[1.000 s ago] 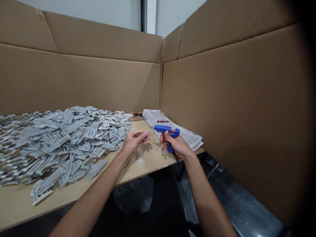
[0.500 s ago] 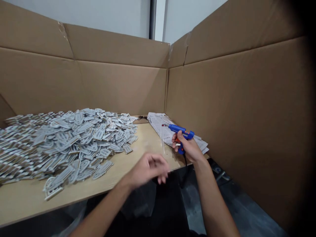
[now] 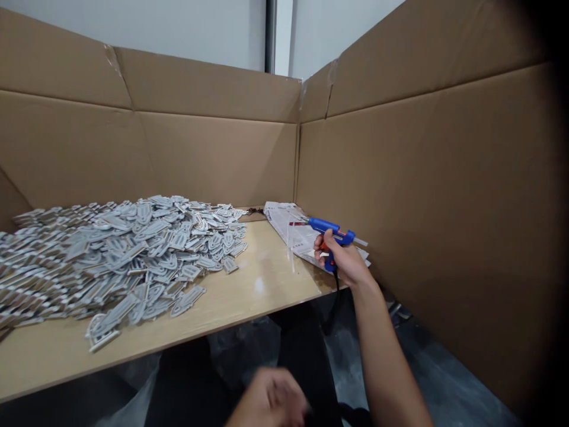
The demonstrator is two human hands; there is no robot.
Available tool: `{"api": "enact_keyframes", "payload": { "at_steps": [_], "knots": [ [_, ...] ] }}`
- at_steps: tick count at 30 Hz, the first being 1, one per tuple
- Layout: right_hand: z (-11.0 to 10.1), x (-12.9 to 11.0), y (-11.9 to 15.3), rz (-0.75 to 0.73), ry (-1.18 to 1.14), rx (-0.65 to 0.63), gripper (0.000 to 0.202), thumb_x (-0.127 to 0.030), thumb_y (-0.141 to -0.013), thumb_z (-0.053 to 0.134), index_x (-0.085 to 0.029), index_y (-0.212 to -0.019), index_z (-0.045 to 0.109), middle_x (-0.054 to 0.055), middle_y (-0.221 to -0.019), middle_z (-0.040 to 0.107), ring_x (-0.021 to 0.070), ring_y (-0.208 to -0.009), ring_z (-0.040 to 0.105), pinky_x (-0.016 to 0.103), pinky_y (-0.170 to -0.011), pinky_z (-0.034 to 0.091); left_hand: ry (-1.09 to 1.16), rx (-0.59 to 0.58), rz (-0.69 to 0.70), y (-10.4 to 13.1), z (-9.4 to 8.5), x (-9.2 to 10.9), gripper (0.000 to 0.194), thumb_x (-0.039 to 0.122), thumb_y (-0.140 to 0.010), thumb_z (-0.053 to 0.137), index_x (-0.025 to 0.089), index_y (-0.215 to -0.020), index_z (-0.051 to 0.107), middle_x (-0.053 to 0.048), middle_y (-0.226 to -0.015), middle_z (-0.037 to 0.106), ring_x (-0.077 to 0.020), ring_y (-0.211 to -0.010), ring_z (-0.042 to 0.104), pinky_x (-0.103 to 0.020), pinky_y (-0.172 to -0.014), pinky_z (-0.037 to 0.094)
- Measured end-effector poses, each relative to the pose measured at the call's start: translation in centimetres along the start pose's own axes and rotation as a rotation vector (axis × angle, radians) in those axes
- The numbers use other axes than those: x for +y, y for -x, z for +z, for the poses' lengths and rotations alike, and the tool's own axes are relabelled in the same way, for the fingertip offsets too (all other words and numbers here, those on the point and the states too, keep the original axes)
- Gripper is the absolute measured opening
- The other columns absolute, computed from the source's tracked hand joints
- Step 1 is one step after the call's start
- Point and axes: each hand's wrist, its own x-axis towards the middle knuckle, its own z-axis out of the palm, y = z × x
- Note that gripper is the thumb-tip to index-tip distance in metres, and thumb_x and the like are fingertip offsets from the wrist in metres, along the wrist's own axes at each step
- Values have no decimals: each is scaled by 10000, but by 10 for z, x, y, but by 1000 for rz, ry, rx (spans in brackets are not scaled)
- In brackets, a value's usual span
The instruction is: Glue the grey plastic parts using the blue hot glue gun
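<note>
A blue glue gun (image 3: pixel 331 230) is gripped in my right hand (image 3: pixel 344 258), its nozzle pointing left over the printed paper (image 3: pixel 288 228). A clear glue stick pokes out of its rear and a black cord hangs from the handle. My left hand (image 3: pixel 273 397), blurred by motion, is low in front of the table, over my lap; its fingers are curled and what they hold, if anything, cannot be made out. On the left of the table lies a large pile of flat grey-white pieces (image 3: pixel 151 243).
Tall cardboard walls (image 3: pixel 213 154) stand behind and to the right (image 3: pixel 413 196) of the wooden table (image 3: pixel 262 290). A small dark coiled item (image 3: pixel 255 211) lies at the back. Clear plastic (image 3: pixel 244 347) shows below the table edge.
My left hand has dropped from the table's front edge toward my lap. My right hand with the glue gun has shifted slightly right, and the glue stick's rear end now shows.
</note>
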Motion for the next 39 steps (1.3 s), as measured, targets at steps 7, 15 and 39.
{"api": "enact_keyframes", "payload": {
  "at_steps": [7, 15, 39],
  "knots": [
    [-3, 0, 0, 4, 25, -16, 501, -684, -751, 765, -196, -786, 655, 20, -798, 616, 124, -611, 583, 223, -452, 467, -861, 741, -358, 0, -73, -70, 97, 232, -792, 643, 164, -849, 683, -152, -1074, 733, -307, -1186, 634, -427, -1063, 420],
    [-6, 4, -2, -6, 47, -36, 455, -644, -810, 740, -199, -796, 650, 21, -812, 602, 124, -618, 583, 221, -457, 475, -973, 693, -303, 51, -48, -7, 336, 414, -945, 489, 206, -767, 684, -88, -817, 733, -248, -811, 677, -317, -743, 445],
    [-4, 6, -2, 26, 56, -52, 460, -648, -795, 748, -198, -785, 658, 22, -772, 615, 133, -606, 580, 230, -465, 463, -1280, 1337, 204, 6, -120, 101, 299, 211, -999, 412, 162, -844, 664, -103, -836, 670, -243, -785, 636, -350, -722, 449]
  ]
}}
